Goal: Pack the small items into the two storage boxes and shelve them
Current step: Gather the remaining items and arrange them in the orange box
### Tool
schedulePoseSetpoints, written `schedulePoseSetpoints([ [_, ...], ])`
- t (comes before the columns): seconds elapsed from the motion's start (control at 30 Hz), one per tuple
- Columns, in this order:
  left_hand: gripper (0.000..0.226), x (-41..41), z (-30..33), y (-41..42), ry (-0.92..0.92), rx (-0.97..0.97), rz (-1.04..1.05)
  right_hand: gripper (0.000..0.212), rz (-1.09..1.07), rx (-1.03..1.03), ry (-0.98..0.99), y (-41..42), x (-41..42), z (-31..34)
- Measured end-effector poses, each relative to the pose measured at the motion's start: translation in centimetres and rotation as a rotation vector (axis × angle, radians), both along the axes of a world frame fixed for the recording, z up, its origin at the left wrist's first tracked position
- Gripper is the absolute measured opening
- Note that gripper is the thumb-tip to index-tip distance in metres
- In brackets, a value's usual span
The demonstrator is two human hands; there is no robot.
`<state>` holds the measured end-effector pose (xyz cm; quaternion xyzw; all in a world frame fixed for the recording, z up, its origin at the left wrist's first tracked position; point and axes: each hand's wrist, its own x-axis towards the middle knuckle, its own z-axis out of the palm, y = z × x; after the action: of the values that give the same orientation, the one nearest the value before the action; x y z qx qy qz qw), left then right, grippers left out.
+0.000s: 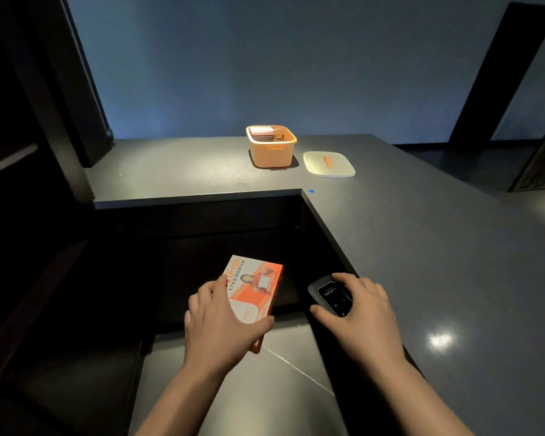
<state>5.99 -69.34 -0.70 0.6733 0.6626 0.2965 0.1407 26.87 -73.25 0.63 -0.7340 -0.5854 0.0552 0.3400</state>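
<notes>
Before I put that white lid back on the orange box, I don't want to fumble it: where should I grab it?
Probably by the small orange tab at the centre of the lid, pinched with fingers from above; the lid lies flat on the counter, leaving its edges little purchase.

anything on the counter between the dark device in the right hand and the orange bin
Only a small blue dot; otherwise bare counter in the head view.

The left hand point(221, 322) covers the near end of the orange carton point(258, 291). The small things inside the orange box point(271, 146) sit too far off to tell.
</notes>
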Motion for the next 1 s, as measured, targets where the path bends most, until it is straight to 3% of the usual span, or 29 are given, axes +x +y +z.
schedulePoseSetpoints([
  [0.57, 0.104, 6.6, 2.7, 34.5, -0.042, 0.020, 0.026, 0.060, 0.038, 0.003, -0.040, 35.3, 8.1, 1.5],
  [1.0, 0.101, 6.0, 3.0, 61.8, -0.065, 0.129, 0.045, 0.057, 0.006, 0.013, -0.079, 61.3, 8.4, 2.4],
])
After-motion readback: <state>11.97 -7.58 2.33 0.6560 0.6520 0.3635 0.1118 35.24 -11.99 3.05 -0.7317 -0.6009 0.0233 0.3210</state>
